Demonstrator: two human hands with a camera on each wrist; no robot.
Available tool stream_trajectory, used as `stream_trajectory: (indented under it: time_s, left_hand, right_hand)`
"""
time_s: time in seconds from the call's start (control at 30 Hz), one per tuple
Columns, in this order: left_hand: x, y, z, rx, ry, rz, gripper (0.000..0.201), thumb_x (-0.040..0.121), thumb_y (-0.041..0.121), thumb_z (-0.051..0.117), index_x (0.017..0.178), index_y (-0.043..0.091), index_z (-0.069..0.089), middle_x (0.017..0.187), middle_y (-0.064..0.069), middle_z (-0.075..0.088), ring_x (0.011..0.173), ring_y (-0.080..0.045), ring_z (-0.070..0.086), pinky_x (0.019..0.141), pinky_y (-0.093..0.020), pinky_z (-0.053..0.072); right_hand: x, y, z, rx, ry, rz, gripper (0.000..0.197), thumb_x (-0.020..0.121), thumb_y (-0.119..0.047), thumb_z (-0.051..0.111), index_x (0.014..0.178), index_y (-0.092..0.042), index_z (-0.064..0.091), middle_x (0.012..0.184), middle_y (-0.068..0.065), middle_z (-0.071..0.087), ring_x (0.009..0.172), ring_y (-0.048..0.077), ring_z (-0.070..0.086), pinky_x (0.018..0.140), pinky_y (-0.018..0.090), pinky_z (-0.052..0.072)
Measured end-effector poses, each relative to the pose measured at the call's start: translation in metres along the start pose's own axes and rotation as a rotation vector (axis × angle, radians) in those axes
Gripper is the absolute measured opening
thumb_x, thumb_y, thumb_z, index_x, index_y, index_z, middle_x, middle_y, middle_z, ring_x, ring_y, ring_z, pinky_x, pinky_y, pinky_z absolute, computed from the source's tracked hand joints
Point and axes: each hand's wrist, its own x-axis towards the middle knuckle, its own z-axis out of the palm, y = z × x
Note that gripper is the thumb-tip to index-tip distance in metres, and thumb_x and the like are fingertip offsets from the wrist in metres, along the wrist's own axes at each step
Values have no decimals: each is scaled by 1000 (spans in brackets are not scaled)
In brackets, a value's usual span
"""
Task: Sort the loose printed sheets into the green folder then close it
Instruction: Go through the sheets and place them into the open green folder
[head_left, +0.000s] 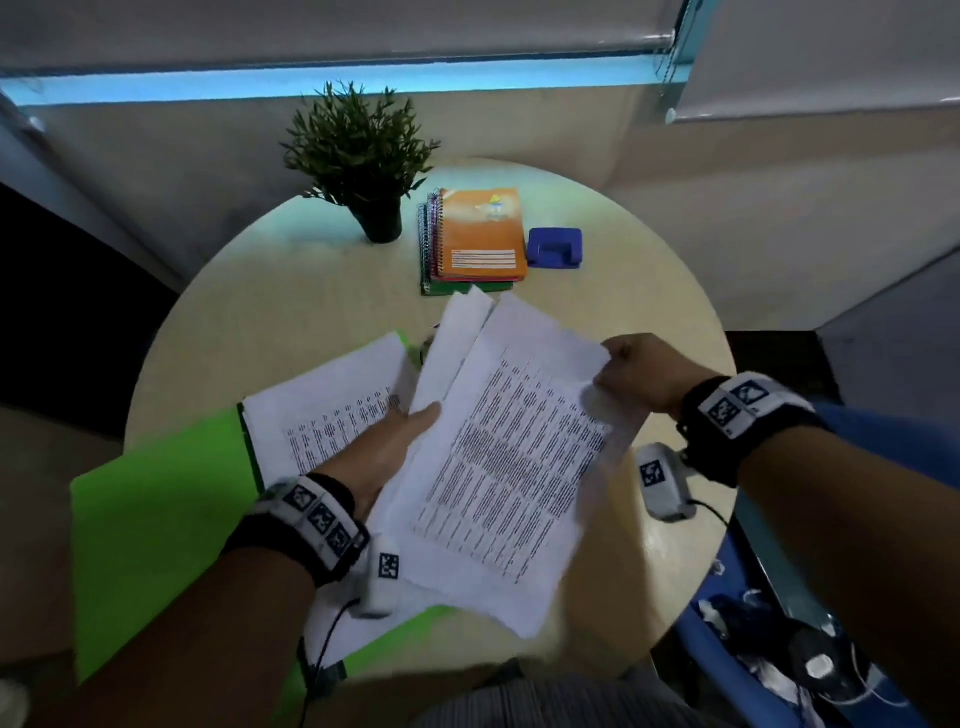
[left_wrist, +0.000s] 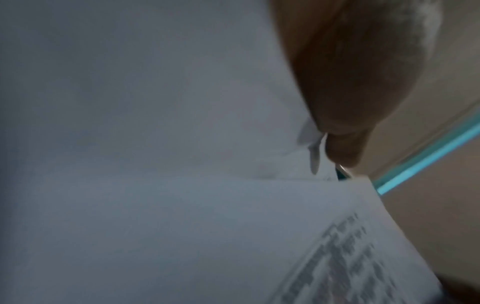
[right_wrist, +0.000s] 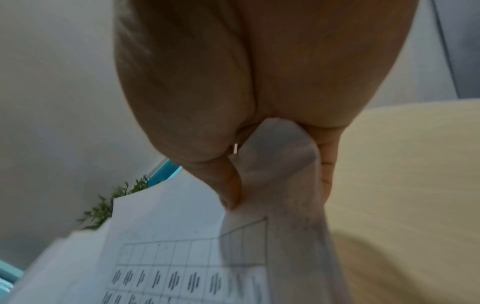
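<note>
Green folder (head_left: 156, 519) lies open near-left on the counter (head_left: 291, 312), left hand (head_left: 387, 447) supporting and right hand (head_left: 641, 371) pinching the printed sheets (head_left: 509, 457) above it; square edges first, then lower left onto the filed page (head_left: 332, 410).

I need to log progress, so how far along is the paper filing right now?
Done: the green folder lies open on the round table with one printed sheet inside. In hand: left hand and right hand hold the loose printed sheets above it. Left: laying those in, closing the folder.
</note>
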Motion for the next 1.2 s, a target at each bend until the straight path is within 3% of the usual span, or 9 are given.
stream_trajectory:
  time_s: [0.13,0.23,0.37,0.43,0.57,0.73,0.87,1.0,1.2]
  left_hand:
    - [10,-16,6,519,-5,119,44,93,42,65,134,26,60,120,9,68,107,-16,65,101,-39,50]
    - [7,-18,4,382,82,149,41,93,35,68,132,23,63,116,8,70,107,-16,66,102,-40,49]
    - [2,-9,6,74,136,216,20,92,24,70,112,28,69,110,9,75,105,-11,69,103,-40,50]
    - [2,-4,8,75,161,255,20,93,26,68,113,26,69,114,9,73,109,-12,67,106,-43,48]
    - [4,21,26,271,153,359,33,97,33,60,130,28,60,122,6,67,112,-16,62,107,-45,46]
    - [-4,72,62,78,431,709,5,97,18,62,96,20,66,82,13,66,68,5,59,67,-18,45]
    - [-7,82,71,39,428,817,27,90,18,68,113,5,65,98,10,70,95,-8,67,86,-16,51]
    - [0,72,74,-6,402,868,41,85,7,59,125,1,58,117,-7,68,113,-19,64,101,-41,50]
    - [-11,82,96,-136,391,922,37,86,12,50,122,24,51,100,9,59,89,-2,59,88,-32,50]
  right_hand:
    - [9,4,27,266,160,31,17,89,-9,74,101,-20,71,84,8,74,71,24,67,65,28,52]
    - [6,13,37,729,366,121,42,87,-14,80,125,-16,63,99,10,73,80,25,69,76,38,58]
    - [-15,24,58,1018,43,269,76,79,-38,86,143,-25,47,125,5,67,99,27,64,82,43,51]
    - [-24,22,69,1052,-90,211,76,63,-37,95,127,-11,64,114,12,74,92,32,66,82,43,50]
    - [-39,-14,59,795,193,65,21,92,-8,71,112,-4,69,103,19,75,92,39,72,84,50,60]
    - [-52,-50,10,715,639,-251,17,95,-16,65,106,-8,73,101,4,77,96,22,72,82,45,59]
    - [-64,-39,0,760,696,-307,12,91,-22,66,97,-14,72,91,-9,77,97,20,72,88,46,58]
    - [-79,-18,16,771,642,-274,24,96,-4,61,107,-25,63,99,-9,70,91,-4,67,82,33,56]
    - [-78,-37,12,745,731,-327,27,96,-6,48,94,-31,57,89,-7,63,84,8,60,78,35,50]
